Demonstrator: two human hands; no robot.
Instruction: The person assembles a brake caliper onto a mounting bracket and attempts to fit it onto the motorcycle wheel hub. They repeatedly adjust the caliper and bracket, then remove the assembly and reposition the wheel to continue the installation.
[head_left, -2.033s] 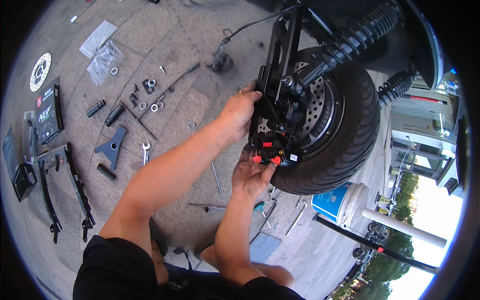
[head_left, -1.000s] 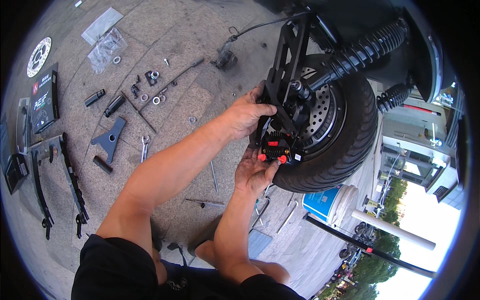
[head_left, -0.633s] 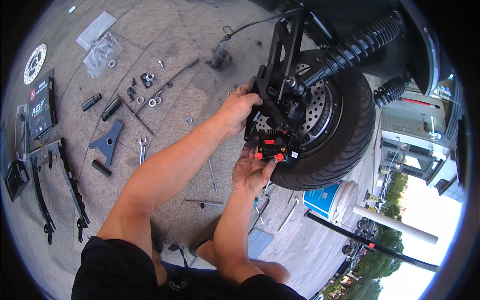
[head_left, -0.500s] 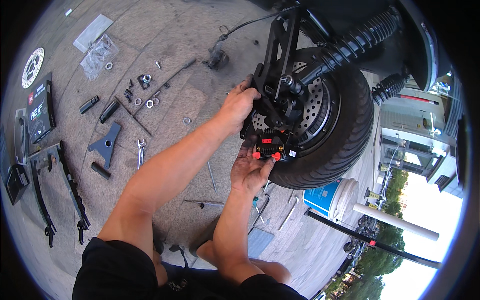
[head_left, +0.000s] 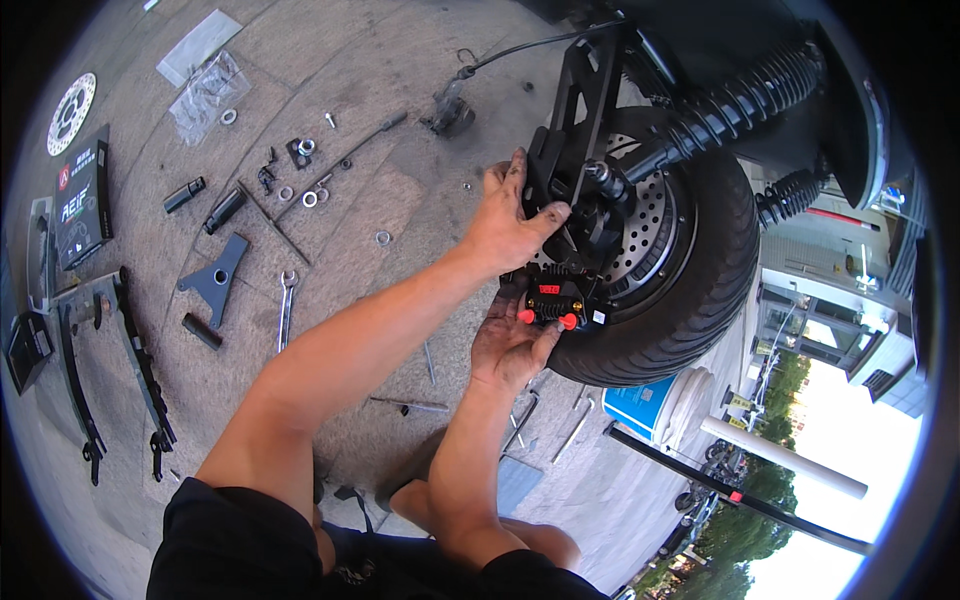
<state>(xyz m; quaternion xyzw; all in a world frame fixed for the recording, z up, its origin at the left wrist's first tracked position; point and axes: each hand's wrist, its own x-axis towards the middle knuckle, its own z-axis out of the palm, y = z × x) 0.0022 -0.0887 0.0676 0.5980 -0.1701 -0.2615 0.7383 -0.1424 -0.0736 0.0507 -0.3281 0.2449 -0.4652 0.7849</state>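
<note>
A scooter rear wheel with a drilled brake disc fills the upper right. My left hand grips the black swing-arm bracket beside the disc, thumb hooked over its edge. My right hand sits below it, palm up, holding a black brake caliper with red caps against the disc's lower rim. A coil shock absorber runs up and to the right above the wheel. Both hands are smeared with grease.
Loose parts lie on the paved ground at left: washers and nuts, a combination wrench, a black bracket, black frame arms, a spare brake disc, a black box, plastic bags. A second caliper on its cable lies farther off.
Both hands have stayed at the wheel; my left hand shifted slightly on the bracket and my right kept the caliper pressed at the disc. The view has wobbled a little.
</note>
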